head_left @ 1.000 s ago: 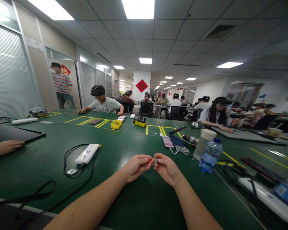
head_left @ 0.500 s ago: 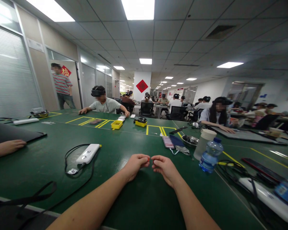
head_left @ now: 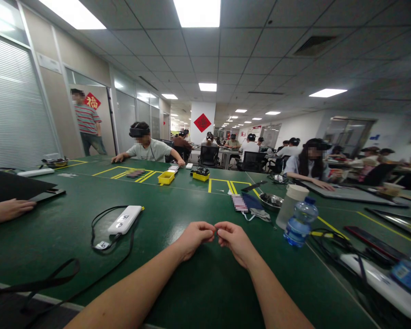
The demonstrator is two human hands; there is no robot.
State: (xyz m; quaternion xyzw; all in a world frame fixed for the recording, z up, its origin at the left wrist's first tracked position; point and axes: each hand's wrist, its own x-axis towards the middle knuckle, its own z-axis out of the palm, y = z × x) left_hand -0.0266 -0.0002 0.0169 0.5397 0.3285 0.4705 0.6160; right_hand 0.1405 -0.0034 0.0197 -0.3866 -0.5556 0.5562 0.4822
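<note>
Over the green table (head_left: 178, 208), my left hand (head_left: 197, 237) and my right hand (head_left: 233, 240) meet at their fingertips. Both are closed in a pinch, thumb against index finger. Whatever they may hold between them is hidden or too small to name. To the left of my left hand lies a white power bank (head_left: 126, 219) with a black cable looped round it. Beyond my right hand are a dark blue cloth (head_left: 251, 201) and a pink patterned item (head_left: 239, 203), blurred over.
At right stand a blue-capped water bottle (head_left: 299, 224), a pale cup (head_left: 291, 205) and a metal bowl (head_left: 271, 200). Yellow trays (head_left: 166, 177) sit farther back. A person's hand (head_left: 12, 211) rests near a black panel (head_left: 17, 187) at left. Co-workers sit across the table.
My hands have come closer, closing the small gap between their fingertips. At left, the black panel by another person's hand has lifted and shifted.
</note>
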